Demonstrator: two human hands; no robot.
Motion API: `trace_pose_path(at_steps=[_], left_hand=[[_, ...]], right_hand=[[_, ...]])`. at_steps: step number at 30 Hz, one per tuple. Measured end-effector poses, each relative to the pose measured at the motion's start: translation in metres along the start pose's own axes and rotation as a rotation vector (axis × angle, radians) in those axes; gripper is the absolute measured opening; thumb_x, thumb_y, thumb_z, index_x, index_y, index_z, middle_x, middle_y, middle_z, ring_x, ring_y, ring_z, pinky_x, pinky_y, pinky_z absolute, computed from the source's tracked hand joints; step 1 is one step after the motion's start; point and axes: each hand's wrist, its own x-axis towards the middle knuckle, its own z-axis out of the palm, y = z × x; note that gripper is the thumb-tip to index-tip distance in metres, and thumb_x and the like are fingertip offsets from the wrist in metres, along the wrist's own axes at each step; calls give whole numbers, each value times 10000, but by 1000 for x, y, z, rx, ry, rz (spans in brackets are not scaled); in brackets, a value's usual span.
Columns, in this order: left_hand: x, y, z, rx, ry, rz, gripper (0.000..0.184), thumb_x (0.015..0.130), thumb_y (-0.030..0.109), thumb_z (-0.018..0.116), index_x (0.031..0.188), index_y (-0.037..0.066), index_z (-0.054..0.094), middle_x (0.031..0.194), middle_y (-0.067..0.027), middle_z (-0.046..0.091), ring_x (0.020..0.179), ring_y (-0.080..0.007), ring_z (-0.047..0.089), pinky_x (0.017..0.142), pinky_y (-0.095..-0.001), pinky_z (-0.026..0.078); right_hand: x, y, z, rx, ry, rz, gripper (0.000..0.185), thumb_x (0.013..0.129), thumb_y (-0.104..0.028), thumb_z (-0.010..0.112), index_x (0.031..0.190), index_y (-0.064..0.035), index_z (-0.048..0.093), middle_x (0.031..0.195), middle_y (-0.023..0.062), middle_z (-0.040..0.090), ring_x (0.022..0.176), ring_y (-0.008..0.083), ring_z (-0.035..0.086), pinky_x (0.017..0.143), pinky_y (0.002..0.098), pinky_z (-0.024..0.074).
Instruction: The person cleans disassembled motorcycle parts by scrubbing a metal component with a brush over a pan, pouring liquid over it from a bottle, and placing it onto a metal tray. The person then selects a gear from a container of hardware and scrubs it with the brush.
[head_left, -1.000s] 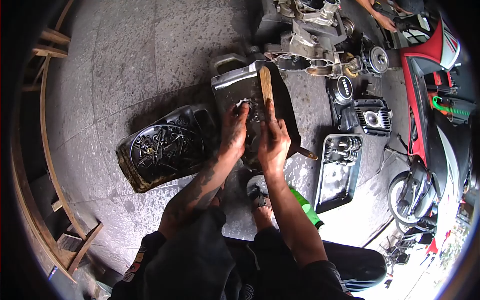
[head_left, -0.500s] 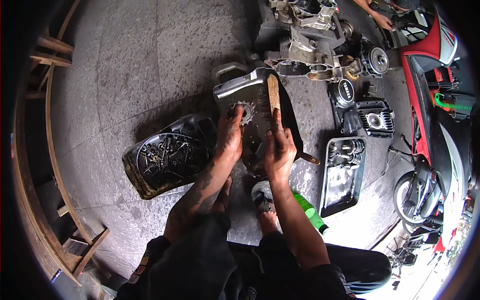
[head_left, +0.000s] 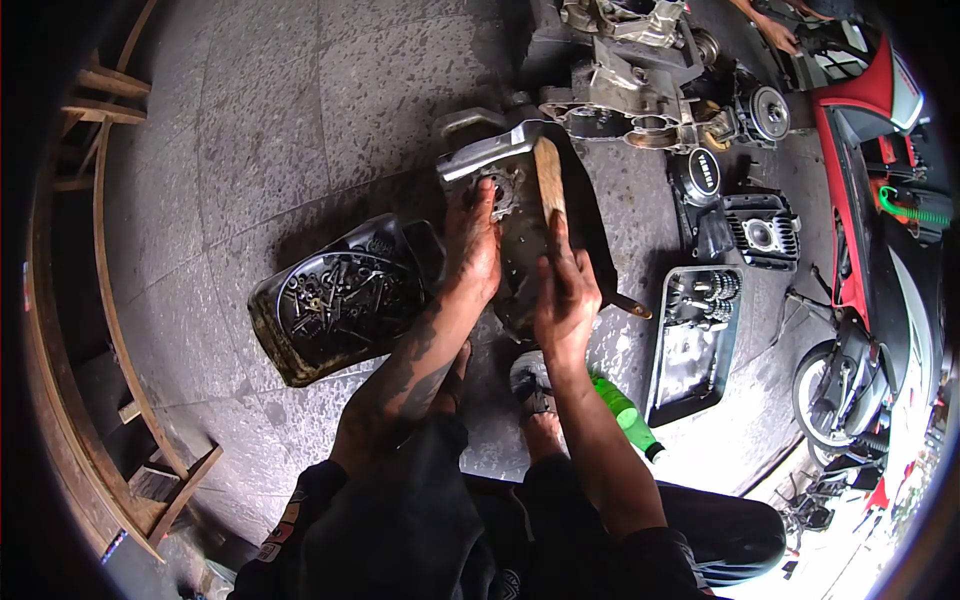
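Note:
My left hand (head_left: 474, 240) is closed around a toothed metal gear (head_left: 507, 190), thumb across its face, above a dark, oily pan (head_left: 520, 285). The gear's lower side is hidden by my fingers. My right hand (head_left: 567, 300) grips a flat wooden piece (head_left: 549, 178) that looks like a tool handle, with a finger stretched along it. Its working end, if any, does not show. A bright metal lip (head_left: 488, 152) forms the pan's far edge. Over the pan's right rim sticks a thin brown-tipped rod (head_left: 630, 306).
Left stands a black tub (head_left: 270, 345) of bolts and small parts. Right are a metal tray (head_left: 688, 365) with gears, a cylinder block (head_left: 760, 236), a Yamaha cover (head_left: 702, 172) and engine cases (head_left: 625, 95). A green bottle (head_left: 622, 412) lies near my foot. Farther right stands a red motorcycle (head_left: 845, 200); another person's hand (head_left: 778, 35) shows above.
My left hand has moved the gear toward the pan's far edge and tilted it. My right hand still holds the wooden piece, slightly shifted. The whole view has shifted a little.

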Motion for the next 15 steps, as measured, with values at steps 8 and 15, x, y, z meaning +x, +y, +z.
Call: trace_pose_path(at_steps=[8,15], left_hand=[[4,-10,-21,-18,-44,0,316,923,253,581,1200,143,478,1059,4,576,947,-112,568,802,-296,493],[-3,-17,-17,161,-26,-48,334,933,271,555,1223,151,439,1156,-21,542,1020,-156,554,839,-326,493]], right_hand=[[-29,3,8,7,-44,48,550,821,41,574,1333,-146,503,759,137,492,596,239,510,590,332,459],[0,-11,6,1,-52,106,517,829,36,536,1332,-73,483,856,183,584,663,276,527,645,351,463]])
